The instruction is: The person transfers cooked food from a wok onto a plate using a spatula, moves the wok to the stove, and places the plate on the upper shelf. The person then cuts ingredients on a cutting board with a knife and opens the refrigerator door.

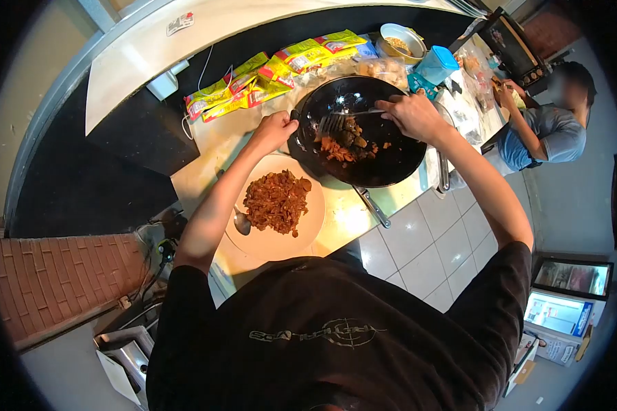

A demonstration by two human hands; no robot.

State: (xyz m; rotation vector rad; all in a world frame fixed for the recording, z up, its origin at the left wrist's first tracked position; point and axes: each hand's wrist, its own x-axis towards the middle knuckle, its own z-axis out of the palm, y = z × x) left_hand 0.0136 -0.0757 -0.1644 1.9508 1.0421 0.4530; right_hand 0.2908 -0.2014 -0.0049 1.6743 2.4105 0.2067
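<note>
My left hand [275, 131] is closed around the handle at the left side of a black wok [397, 161]. My right hand [413, 116] grips a slotted metal spatula [333, 123], whose head rests inside the wok beside some reddish and dark food [349, 145]. Below my left forearm's far side, a round pale plate [312, 229] holds a heap of brown-red shredded food [277, 202]. A metal spoon [241, 222] lies on the plate's left part. Just below the wok, a knife [373, 207] lies at the counter edge.
Yellow packets [253, 85] line the back of the counter [209, 154]. Behind the wok stand a bowl [401, 42] and a blue-lidded container [437, 65]. At the right, a person [555, 130] in a blue shirt handles something near a black oven [511, 48].
</note>
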